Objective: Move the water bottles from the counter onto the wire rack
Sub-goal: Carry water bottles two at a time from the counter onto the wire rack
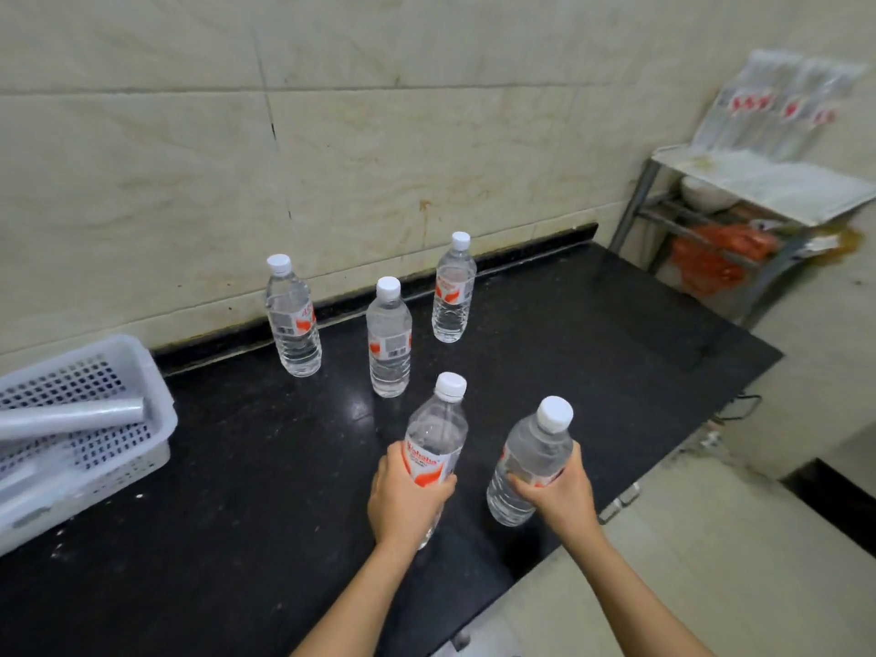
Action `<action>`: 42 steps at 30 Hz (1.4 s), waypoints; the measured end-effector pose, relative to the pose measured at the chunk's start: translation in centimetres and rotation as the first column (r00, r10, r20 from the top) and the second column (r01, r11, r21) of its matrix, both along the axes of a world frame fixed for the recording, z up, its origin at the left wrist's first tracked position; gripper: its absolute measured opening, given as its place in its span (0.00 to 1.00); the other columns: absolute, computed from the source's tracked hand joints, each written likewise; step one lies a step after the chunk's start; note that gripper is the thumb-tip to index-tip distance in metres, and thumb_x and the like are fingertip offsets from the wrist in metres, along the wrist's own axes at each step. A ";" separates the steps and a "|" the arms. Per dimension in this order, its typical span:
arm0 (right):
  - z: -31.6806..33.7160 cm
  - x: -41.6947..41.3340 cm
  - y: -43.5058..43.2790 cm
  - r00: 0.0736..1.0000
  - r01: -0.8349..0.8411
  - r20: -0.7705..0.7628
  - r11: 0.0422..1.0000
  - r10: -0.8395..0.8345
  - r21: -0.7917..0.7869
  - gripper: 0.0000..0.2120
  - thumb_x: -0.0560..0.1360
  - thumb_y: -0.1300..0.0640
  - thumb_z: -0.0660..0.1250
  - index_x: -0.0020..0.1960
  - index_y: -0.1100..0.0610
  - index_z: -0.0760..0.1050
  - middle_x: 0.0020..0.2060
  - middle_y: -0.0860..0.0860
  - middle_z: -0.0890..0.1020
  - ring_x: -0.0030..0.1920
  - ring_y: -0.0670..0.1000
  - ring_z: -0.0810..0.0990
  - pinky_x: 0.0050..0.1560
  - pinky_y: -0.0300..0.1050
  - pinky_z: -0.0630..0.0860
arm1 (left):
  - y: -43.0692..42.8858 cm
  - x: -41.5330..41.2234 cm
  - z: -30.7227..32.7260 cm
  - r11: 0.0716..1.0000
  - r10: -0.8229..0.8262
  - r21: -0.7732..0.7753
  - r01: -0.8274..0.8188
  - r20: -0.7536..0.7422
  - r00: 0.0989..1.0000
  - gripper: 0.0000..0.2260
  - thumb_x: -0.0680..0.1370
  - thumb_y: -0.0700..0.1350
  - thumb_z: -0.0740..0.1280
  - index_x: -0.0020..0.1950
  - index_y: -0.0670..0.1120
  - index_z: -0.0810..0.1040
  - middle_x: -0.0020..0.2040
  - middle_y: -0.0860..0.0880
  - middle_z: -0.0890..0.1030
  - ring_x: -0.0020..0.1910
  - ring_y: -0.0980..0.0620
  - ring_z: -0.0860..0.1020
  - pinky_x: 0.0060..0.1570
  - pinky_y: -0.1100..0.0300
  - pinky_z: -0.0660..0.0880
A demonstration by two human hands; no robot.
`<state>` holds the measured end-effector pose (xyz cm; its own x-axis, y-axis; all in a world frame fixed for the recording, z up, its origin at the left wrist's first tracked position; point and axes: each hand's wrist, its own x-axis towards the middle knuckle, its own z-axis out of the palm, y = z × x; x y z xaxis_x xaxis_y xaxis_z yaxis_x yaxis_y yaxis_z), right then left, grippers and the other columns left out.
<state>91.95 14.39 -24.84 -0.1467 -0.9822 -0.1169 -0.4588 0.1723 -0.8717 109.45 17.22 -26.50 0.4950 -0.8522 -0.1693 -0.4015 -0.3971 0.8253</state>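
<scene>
Several clear water bottles with white caps and red-and-white labels are on the black counter (237, 467). My left hand (403, 500) grips one bottle (438, 433) around its label near the front. My right hand (559, 495) grips another bottle (535, 448) at the counter's right front edge. Both held bottles lean slightly. Three more stand upright farther back: a left bottle (294, 320), a middle bottle (388, 343) and a right bottle (454, 291) near the wall. The metal rack (739, 215) stands beyond the counter's far right end.
A white perforated plastic basket (95, 372) holding rolled plastic sits at the counter's left. The rack's top shelf carries a white sheet with packets leaning on the wall; orange bags and a bowl lie on its lower shelves. Tiled floor lies to the right.
</scene>
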 end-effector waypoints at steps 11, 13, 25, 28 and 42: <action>1.5 -16.1 2.2 0.949 0.313 -0.039 0.949 -0.314 -0.022 0.30 0.59 0.56 0.79 0.57 0.55 0.69 0.52 0.56 0.81 0.53 0.59 0.79 0.51 0.49 0.74 | -3.1 -11.6 3.6 0.844 -0.535 -0.210 0.494 -0.268 0.801 0.23 0.60 0.38 0.77 0.46 0.54 0.71 0.45 0.56 0.80 0.41 0.62 0.79 0.41 0.71 0.74; 2.2 -20.5 2.5 0.933 0.356 -0.033 0.934 -0.357 -0.041 0.30 0.59 0.56 0.79 0.57 0.54 0.70 0.52 0.56 0.81 0.53 0.58 0.79 0.51 0.49 0.74 | -4.6 -15.9 4.4 0.798 -0.602 -0.239 0.553 -0.296 0.742 0.25 0.55 0.42 0.78 0.47 0.53 0.72 0.45 0.53 0.81 0.40 0.63 0.79 0.39 0.72 0.75; 4.0 -44.0 3.6 0.855 0.512 -0.040 0.854 -0.517 -0.097 0.28 0.58 0.56 0.78 0.52 0.47 0.67 0.52 0.52 0.81 0.54 0.55 0.80 0.52 0.48 0.75 | -10.5 -40.3 4.0 0.723 -0.685 -0.285 0.629 -0.411 0.602 0.37 0.49 0.49 0.77 0.57 0.46 0.72 0.50 0.45 0.81 0.47 0.49 0.80 0.48 0.56 0.77; 4.0 -47.7 2.3 0.850 0.518 -0.047 0.850 -0.524 -0.100 0.28 0.58 0.56 0.78 0.52 0.47 0.67 0.52 0.52 0.81 0.54 0.54 0.80 0.51 0.47 0.74 | -12.1 -44.0 4.2 0.704 -0.704 -0.288 0.649 -0.406 0.583 0.38 0.49 0.48 0.77 0.58 0.46 0.71 0.52 0.44 0.81 0.49 0.47 0.80 0.50 0.54 0.77; 7.6 -62.8 -17.4 0.887 0.446 -0.062 0.884 -0.457 -0.138 0.27 0.59 0.55 0.78 0.50 0.48 0.65 0.42 0.45 0.76 0.46 0.48 0.75 0.47 0.43 0.70 | -32.8 -59.3 6.8 0.656 -0.754 -0.419 0.628 -0.401 0.520 0.35 0.45 0.48 0.78 0.50 0.50 0.74 0.42 0.52 0.84 0.42 0.55 0.81 0.41 0.64 0.78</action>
<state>29.20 -2.99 -17.19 -0.5818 -0.8128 0.0295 -0.4332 0.2790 -0.8570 50.19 -15.61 -19.67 -0.3755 -0.9266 0.0203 0.0195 0.0140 0.9997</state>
